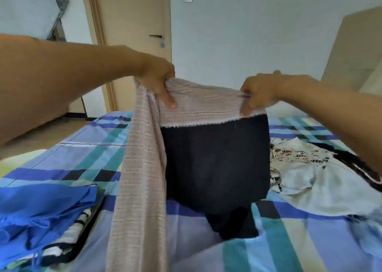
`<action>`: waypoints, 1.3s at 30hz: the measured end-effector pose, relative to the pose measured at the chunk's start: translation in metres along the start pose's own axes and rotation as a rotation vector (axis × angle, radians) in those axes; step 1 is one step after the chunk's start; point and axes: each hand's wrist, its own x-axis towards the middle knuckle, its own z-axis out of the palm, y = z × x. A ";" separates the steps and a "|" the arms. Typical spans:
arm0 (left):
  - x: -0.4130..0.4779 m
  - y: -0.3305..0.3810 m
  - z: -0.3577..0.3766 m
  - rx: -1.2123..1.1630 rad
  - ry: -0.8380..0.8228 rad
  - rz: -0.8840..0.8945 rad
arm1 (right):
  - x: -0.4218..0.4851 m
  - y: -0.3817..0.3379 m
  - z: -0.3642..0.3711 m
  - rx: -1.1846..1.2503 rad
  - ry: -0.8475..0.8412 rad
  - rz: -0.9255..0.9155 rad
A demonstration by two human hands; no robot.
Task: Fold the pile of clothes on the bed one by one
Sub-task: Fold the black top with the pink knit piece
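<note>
You have the garment [215, 158] lifted over the bed [289, 240], with your left hand [159, 81] pinching the beige knit edge at one top corner and your right hand [256, 94] pinching it at the other. It looks light, soft and floppy: the dark body hangs limp, and a long knit panel [140, 178] trails below the left grip. Those corners are the place to hold; the open knit likely stretches and snags, so avoid tugging it
</note>
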 end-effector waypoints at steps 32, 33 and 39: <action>-0.054 0.054 0.305 -0.245 -0.091 0.108 | -0.114 -0.121 0.276 1.046 -0.265 -0.193; -0.053 0.060 0.311 -0.252 0.029 0.095 | -0.112 -0.118 0.278 1.031 -0.106 -0.123; -0.048 0.100 0.354 -0.655 0.269 0.063 | -0.101 -0.102 0.297 0.431 0.185 0.089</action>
